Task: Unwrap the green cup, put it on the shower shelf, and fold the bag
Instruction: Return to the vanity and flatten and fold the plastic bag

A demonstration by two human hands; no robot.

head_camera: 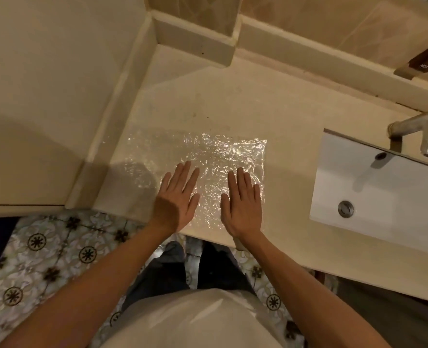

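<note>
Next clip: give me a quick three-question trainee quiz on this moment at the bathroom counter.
1. True or false: the left hand and right hand both lie flat on the clear plastic bag.
2. The sink lies on which side of the bag? A) the person's left B) the person's right
3. Fill in: the green cup is ___ in this view.

Key: 1 true; 2 B; 3 not visible.

The sink [373, 187] and tap [419, 126] ran off the right edge. Both hands hid parts of the bag [207, 159].
</note>
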